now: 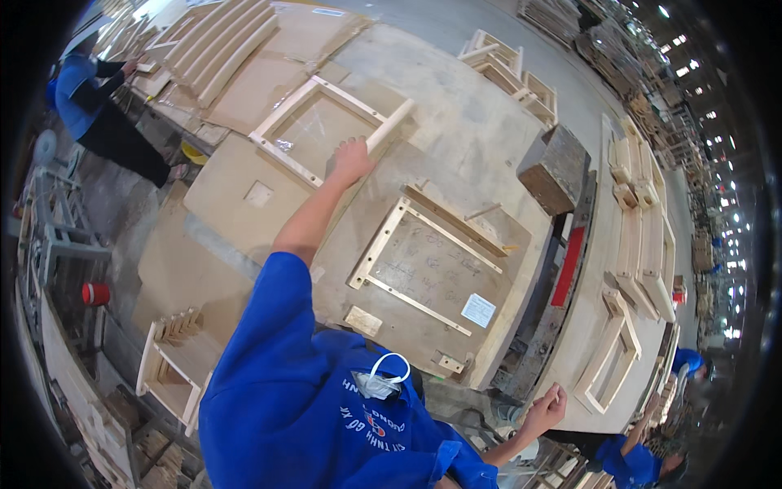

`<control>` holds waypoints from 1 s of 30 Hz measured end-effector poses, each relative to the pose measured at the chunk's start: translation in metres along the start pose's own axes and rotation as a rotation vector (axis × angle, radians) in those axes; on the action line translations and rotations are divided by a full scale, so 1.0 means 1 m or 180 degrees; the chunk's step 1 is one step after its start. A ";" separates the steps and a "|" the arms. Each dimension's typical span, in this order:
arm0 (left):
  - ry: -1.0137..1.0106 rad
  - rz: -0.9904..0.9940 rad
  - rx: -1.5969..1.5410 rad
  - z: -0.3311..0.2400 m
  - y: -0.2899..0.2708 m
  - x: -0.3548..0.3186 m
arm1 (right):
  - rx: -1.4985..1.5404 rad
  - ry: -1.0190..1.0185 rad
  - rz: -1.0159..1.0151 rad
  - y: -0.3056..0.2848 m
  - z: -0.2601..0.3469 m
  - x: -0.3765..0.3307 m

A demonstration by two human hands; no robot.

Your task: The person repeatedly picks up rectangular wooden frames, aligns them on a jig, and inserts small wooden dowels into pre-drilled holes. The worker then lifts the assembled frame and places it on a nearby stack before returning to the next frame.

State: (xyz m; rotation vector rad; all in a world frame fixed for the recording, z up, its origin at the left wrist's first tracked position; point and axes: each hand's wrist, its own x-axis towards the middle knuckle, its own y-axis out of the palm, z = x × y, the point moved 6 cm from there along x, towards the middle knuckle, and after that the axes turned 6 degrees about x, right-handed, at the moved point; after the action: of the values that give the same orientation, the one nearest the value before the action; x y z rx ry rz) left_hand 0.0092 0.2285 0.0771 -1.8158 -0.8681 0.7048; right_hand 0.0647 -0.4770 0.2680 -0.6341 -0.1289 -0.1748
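Gripped pale, rectangular wooden frame (389, 128), far left, curling fingers of left hand (352, 160); clenched right hand (544, 410), could not discern contents.

A co-worker (110, 126) in blue stands at the left, beyond a red container (95, 293).

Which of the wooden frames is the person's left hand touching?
The closed rectangular frame, up-left of centre: the left hand is on its near corner; neither hand touches any other.

left: frame (350, 99), left hand (352, 159) on it | centre: 2 rails (419, 306) on board (436, 281) | right: stacked frames (629, 240) on bench (562, 367)
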 end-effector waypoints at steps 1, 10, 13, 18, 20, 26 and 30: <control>0.0125 -0.0180 0.0257 -0.008 -0.004 -0.004 | -0.0034 0.0042 0.0020 -0.001 0.005 -0.001; -0.0855 -0.0363 0.0331 0.107 0.034 -0.151 | -0.1689 -0.0467 -0.0711 -0.075 -0.040 0.072; -0.0430 -0.0111 0.0321 0.104 0.056 -0.147 | -0.2668 -0.1115 -0.1020 -0.096 -0.083 0.146; -0.0327 -0.0309 0.0345 0.089 0.061 -0.138 | -0.2802 0.0066 -0.0246 -0.054 -0.123 0.222; -0.0269 -0.0359 0.0240 0.092 0.060 -0.128 | -0.2630 0.0296 -0.0100 -0.046 -0.136 0.225; 0.0143 -0.0432 -0.0076 0.099 0.096 -0.108 | -0.2299 -0.0683 -0.0599 -0.082 -0.172 0.206; -0.0437 -0.0583 0.1065 0.003 -0.005 -0.179 | -0.2670 0.0254 0.0569 -0.048 -0.088 0.082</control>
State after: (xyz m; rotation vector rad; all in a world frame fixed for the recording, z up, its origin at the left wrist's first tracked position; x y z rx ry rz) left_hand -0.0980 0.0859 0.0962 -1.3859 -0.9317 0.8101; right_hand 0.1412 -0.5775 0.2397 -1.4662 0.0896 -0.0741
